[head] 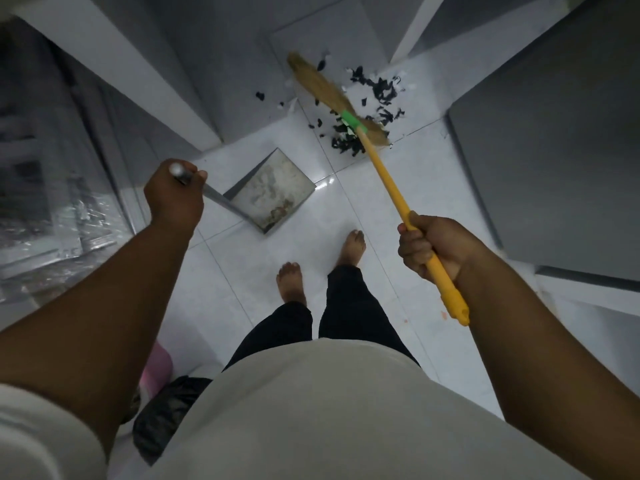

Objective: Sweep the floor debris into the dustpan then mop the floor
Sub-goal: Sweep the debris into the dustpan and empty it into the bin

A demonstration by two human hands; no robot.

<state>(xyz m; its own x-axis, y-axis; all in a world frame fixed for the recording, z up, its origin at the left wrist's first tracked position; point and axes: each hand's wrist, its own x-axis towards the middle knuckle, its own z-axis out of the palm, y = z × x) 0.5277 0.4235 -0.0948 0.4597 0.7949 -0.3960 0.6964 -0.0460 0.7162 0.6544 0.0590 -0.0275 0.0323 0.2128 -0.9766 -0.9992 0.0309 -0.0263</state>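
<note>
Black and white debris [372, 109] lies scattered on the white tiled floor [346, 209]. Right hand [429, 247] grips the yellow broom [384, 168]; left hand [173, 195] grips the stained metal dustpan [273, 190], near the debris.

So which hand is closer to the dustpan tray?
Left. The left hand grips the dustpan's metal handle, just left of the tray. The right hand holds the yellow broom handle farther off, to the tray's right and nearer the person.
</note>
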